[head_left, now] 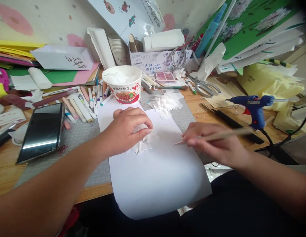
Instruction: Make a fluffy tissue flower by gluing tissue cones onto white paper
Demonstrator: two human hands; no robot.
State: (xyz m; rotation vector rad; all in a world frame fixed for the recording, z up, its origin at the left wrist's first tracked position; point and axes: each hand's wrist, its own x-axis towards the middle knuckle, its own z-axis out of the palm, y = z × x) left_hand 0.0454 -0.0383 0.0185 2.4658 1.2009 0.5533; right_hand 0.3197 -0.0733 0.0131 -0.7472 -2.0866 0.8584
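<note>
My right hand [212, 143] grips a slim wooden stick [227, 134], slightly blurred, whose pale pointed tip hangs over a large white sheet of paper [153, 184]. On the left of the sheet, my left hand [129, 130] is arched with thumb and index tips close together; anything pinched there is too small to make out. Under that hand lie crumpled white paper scraps [143, 146], partly hidden by it. Another heap of torn white paper [165, 102] sits beyond the hands. Behind my left hand stands a paper noodle bowl [125, 89] with white paper inside.
A black phone [41, 131] and several markers [93, 98] lie on the left over a grey cutting mat [93, 171]. On the right are a blue glue gun [256, 108] with its cable, scissors [204, 87] and a black-handled tool [232, 125]. The sheet overhangs the table's front edge.
</note>
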